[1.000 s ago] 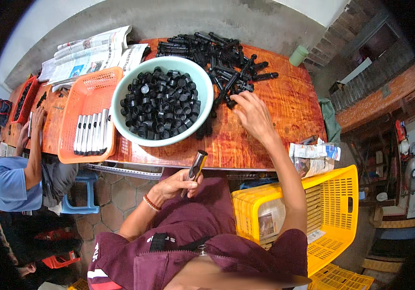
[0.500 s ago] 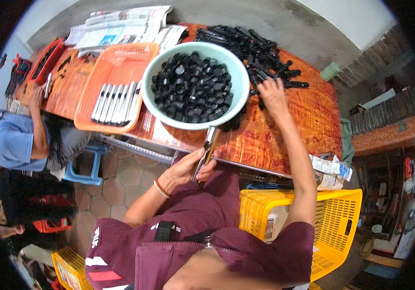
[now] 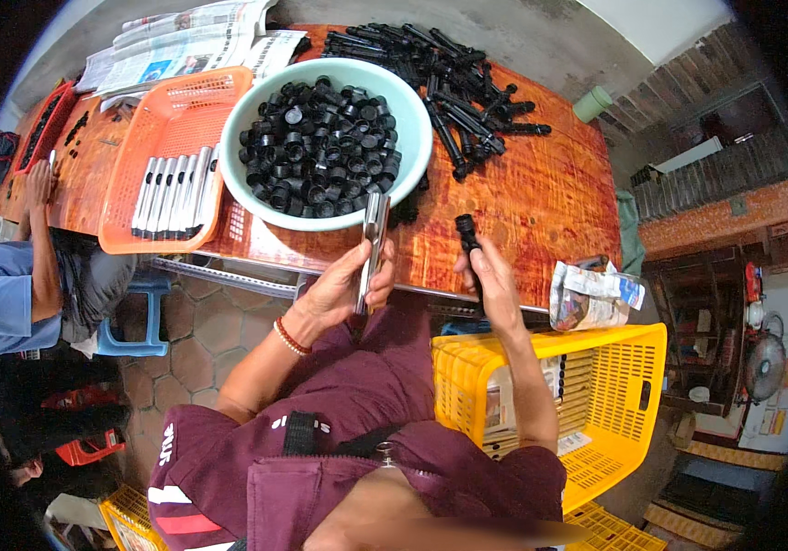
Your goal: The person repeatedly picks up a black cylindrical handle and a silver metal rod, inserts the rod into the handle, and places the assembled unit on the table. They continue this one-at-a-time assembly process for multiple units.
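Just in front of the table edge, my left hand (image 3: 339, 286) is closed around a silver metal tube (image 3: 374, 220), held nearly upright with a long slot or dark strip along it. To its right, my right hand (image 3: 499, 283) grips a black plastic rod-like piece (image 3: 467, 231) with a ridged end, its lower part hidden by my fingers. The two pieces are apart. Beyond my left hand stands a pale green basin (image 3: 418, 133) full of small black caps (image 3: 320, 151). A heap of similar black pieces (image 3: 458, 106) lies at the back of the table.
Left of the basin, an orange basket (image 3: 174, 119) holds several silver tubes (image 3: 172, 197). Newspapers (image 3: 183, 46) lie behind it. At far left a person in blue (image 3: 13, 294) works beside a red tray (image 3: 45, 129). A yellow crate (image 3: 610, 441) stands at my right, below a paper-wrapped bundle (image 3: 587, 296).
My right hand has come back from the heap toward me, now with a black rod-like piece in it. My left hand still holds the silver tube, turned more upright.
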### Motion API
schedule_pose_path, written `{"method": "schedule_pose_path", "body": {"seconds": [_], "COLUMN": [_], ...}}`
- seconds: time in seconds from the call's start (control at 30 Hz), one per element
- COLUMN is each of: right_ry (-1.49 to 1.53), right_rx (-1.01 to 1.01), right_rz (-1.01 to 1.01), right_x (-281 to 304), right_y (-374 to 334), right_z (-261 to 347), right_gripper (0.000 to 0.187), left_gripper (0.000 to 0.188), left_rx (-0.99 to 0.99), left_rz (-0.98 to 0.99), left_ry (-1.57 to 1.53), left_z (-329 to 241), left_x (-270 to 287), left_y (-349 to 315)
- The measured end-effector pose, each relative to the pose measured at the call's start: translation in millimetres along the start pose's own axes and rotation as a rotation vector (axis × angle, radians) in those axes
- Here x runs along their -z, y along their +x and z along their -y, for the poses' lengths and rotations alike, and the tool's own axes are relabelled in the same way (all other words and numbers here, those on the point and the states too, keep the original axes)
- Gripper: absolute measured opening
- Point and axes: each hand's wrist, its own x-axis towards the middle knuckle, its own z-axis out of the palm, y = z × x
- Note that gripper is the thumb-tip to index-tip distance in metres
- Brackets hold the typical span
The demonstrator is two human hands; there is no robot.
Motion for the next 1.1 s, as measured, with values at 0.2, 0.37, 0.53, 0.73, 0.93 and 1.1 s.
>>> {"method": "schedule_pose_path", "body": {"seconds": [0.2,0.37,0.53,0.73,0.93,1.1], "right_ry": [0.398,0.576,0.492,0.293,0.268,0.257], "right_rx": [-0.093,-0.150,-0.158,-0.119,-0.142,-0.166], "right_rz": [0.078,0.143,0.282,0.281,0.224,0.207], "right_x": [-19,-44,-59,-69,-71,-72], "right_y": [-16,-28,-39,-39,-38,-39], "right_z": [3,12,17,22,22,28], "right_gripper": [0.040,0.039,0.035,0.033,0.034,0.032], "left_gripper": [0.032,0.030,0.024,0.019,0.022,0.022], "left_rx": [-0.153,-0.292,-0.396,-0.354,-0.350,-0.317], "left_rz": [0.021,0.002,-0.068,-0.049,-0.058,-0.052], "left_ry": [0.001,-0.115,-0.137,-0.208,-0.124,-0.068], "left_z": [-17,-27,-28,-15,-10,-4], "left_x": [-23,-27,-28,-32,-38,-45], "left_y": [22,32,35,38,36,35]}}
